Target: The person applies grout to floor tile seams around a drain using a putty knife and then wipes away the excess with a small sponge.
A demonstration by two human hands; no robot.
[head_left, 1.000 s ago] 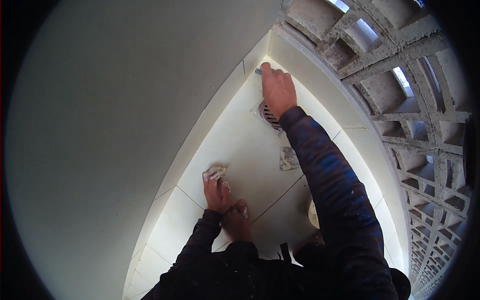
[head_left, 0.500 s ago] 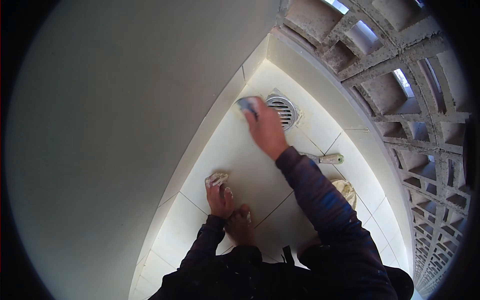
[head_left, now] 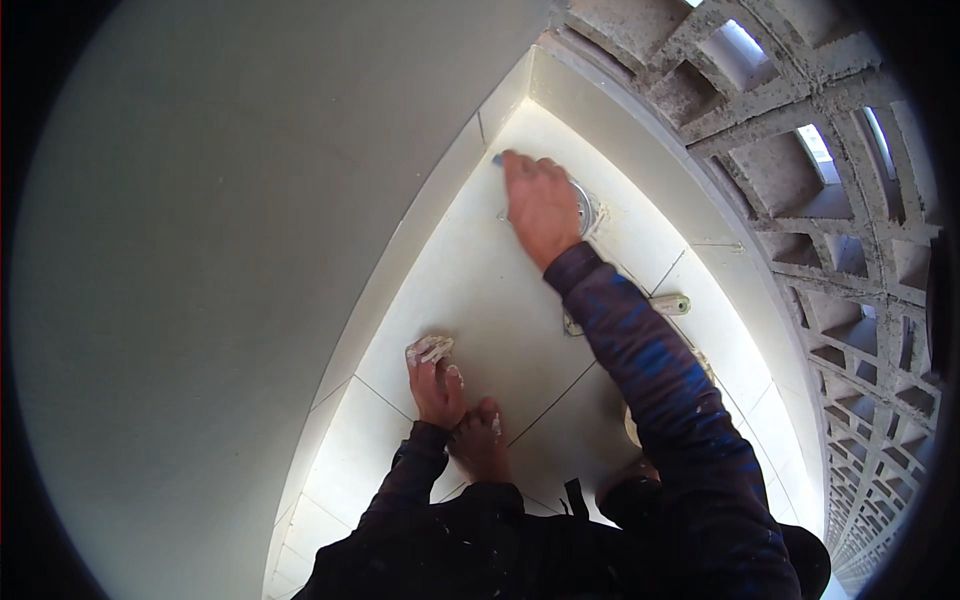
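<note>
The blue-grey piece (head_left: 497, 159) is noted at the far end of the floor, near the foot of the skirting; only a small edge of it is exposed. It is gripped by the right hand (head_left: 543, 205), whose fingers are curled over it, the back of the hand being turned up. Clock directions below are taken from that hand, with twelve toward the top of the view.

At three o'clock, a round metal floor drain (head_left: 584, 207) is partly covered by the hand; pale residue is seen at its edge. At four o'clock, the handle of a scraper (head_left: 670, 305) is observed, its middle hidden beneath the right forearm. At five o'clock, a pale object (head_left: 632, 426) is mostly concealed by the sleeve.

At seven o'clock, the left hand (head_left: 435, 388) is found with fingers bent and smeared with cream paste; whether anything is held cannot be determined. A bare foot (head_left: 482, 442) is located just beside it.

The floor is laid with pale tiles (head_left: 480, 290). A plain wall (head_left: 250, 250) is recorded at nine o'clock, and a perforated block wall (head_left: 770, 175) at three.
</note>
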